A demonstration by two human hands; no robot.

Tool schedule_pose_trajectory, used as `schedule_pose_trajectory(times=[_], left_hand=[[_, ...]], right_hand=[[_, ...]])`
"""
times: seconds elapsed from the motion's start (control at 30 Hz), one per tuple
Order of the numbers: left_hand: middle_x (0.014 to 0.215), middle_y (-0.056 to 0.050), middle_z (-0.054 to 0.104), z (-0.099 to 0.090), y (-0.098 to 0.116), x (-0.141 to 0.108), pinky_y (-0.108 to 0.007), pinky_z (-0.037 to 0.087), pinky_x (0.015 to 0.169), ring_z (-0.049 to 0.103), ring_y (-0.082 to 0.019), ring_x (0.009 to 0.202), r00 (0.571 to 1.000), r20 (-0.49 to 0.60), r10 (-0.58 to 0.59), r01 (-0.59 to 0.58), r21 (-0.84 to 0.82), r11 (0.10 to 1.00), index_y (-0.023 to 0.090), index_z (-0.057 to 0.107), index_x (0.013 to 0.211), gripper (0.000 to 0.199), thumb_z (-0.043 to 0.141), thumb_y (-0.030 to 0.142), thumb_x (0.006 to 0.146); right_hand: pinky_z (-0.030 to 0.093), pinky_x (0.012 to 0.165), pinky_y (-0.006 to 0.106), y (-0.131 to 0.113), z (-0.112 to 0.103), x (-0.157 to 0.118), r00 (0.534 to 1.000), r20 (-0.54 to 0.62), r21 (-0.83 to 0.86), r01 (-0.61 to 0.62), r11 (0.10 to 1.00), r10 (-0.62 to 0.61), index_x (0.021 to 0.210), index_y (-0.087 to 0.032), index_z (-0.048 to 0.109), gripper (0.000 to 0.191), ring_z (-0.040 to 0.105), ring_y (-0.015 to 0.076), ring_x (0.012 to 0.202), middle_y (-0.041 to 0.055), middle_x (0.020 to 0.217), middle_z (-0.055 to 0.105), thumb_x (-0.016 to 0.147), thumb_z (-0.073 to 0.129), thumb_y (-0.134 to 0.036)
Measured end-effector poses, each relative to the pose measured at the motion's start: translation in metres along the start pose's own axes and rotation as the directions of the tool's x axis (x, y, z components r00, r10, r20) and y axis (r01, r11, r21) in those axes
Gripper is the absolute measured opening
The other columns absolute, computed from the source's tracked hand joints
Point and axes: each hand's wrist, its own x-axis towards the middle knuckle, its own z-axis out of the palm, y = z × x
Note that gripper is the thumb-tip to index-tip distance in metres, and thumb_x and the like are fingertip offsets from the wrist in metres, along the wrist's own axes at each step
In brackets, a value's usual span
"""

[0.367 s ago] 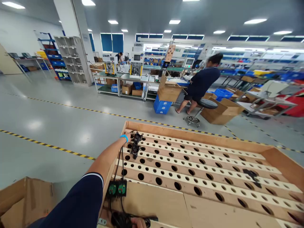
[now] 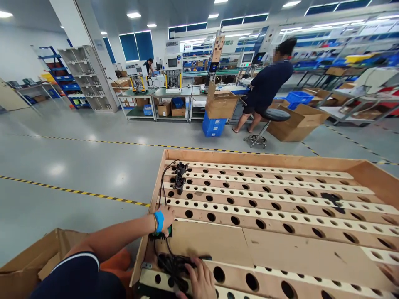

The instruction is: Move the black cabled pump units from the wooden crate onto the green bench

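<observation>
The green-faced connector block (image 2: pixel 162 233) sits at the near left corner of the wooden crate (image 2: pixel 368 174), on the plain cardboard sheet (image 2: pixel 268 249) that covers the middle rows. Most of it is hidden: the left hand (image 2: pixel 166 216) lies over its top, fingers curled down around it, and only a sliver of green and a dark edge show below the knuckles. Whether the fingers actually pinch it or merely rest on it I cannot tell. A blue wristband (image 2: pixel 159 221) rings that wrist.

From the block a black cable (image 2: pixel 162 182) runs up the crate's left wall to a pair of black plugs (image 2: pixel 180 176) standing in holes of the perforated rails (image 2: pixel 280 216) near the far left corner, well apart from either hand. A second length drops toward the crate's near edge into a dark coiled bundle (image 2: pixel 174 265). The right hand (image 2: pixel 202 280) rests flat on that bundle, fingers spread and loosely bent, covering its right part; its lower half is cut off by the frame, so a real grip cannot be made out.

Left of the crate, a brown carton (image 2: pixel 28 261) stands open on the floor, partly behind the dark sleeve (image 2: pixel 77 278). Beyond the crate's far wall a person in dark clothes (image 2: pixel 268 87) is at a black stool (image 2: pixel 274 116), back turned, among cardboard boxes and a blue bin (image 2: pixel 213 126). A dark smudge (image 2: pixel 332 199) on the rails toward the crate's right side is too indistinct to name.
</observation>
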Motion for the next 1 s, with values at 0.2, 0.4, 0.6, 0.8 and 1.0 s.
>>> schedule_pose_trajectory(times=[0.2,0.4,0.6,0.8,1.0], left_hand=[[0.151,-0.030,0.043,0.024,0.007,-0.033,-0.062,0.047,0.102,0.054,-0.049,0.127,0.957,0.265,-0.122,0.040,0.294,0.955,0.011,0.054,0.138,0.090,0.089,0.044,0.063],[0.158,-0.030,0.040,0.013,-0.012,-0.053,-0.065,0.023,0.122,0.033,-0.045,0.149,0.985,0.159,-0.071,-0.015,0.485,0.874,0.004,0.040,0.152,0.092,0.077,0.036,0.074],[0.143,-0.027,0.059,0.005,-0.017,-0.064,-0.068,0.007,0.125,0.045,-0.040,0.142,0.985,0.131,-0.111,0.012,0.588,0.809,0.005,0.068,0.129,0.046,0.063,0.026,0.088],[0.144,-0.026,0.058,0.000,-0.002,-0.063,-0.064,0.005,0.127,0.047,-0.036,0.142,0.988,0.117,-0.103,0.022,0.547,0.837,0.004,0.057,0.142,0.049,0.048,0.019,0.097],[0.132,-0.025,0.067,-0.008,0.001,-0.071,-0.064,0.011,0.126,0.051,-0.036,0.138,0.967,0.193,-0.165,0.039,0.529,0.848,0.006,0.068,0.131,0.044,0.045,0.011,0.093]], right_hand=[[0.053,0.064,0.028,-0.027,0.020,0.021,0.996,0.006,-0.072,0.094,0.993,-0.094,0.085,-0.028,0.065,0.032,0.066,0.0179,0.076,-0.0019,0.087,0.070,0.067,0.072,-0.002],[0.060,0.079,0.041,-0.036,-0.006,0.051,0.984,0.175,0.070,-0.044,0.997,0.031,0.098,-0.029,0.069,0.035,0.067,0.0290,0.095,0.0046,0.103,0.070,0.067,0.082,-0.019],[0.051,0.111,0.040,-0.053,-0.051,0.155,0.883,0.464,0.210,-0.191,0.959,0.074,0.146,-0.022,0.048,0.069,0.058,0.0285,0.128,0.0114,0.138,0.060,0.081,0.072,-0.018],[0.060,0.098,0.046,-0.062,-0.051,0.192,0.788,0.611,0.124,-0.196,0.973,0.081,0.135,-0.020,0.057,0.063,0.068,0.0323,0.112,0.0152,0.149,0.051,0.075,0.073,-0.010],[0.064,0.087,0.046,-0.077,-0.044,0.198,0.816,0.573,0.037,-0.120,0.992,0.078,0.130,-0.009,0.058,0.049,0.067,0.0327,0.115,0.0249,0.144,0.056,0.082,0.055,-0.005]])
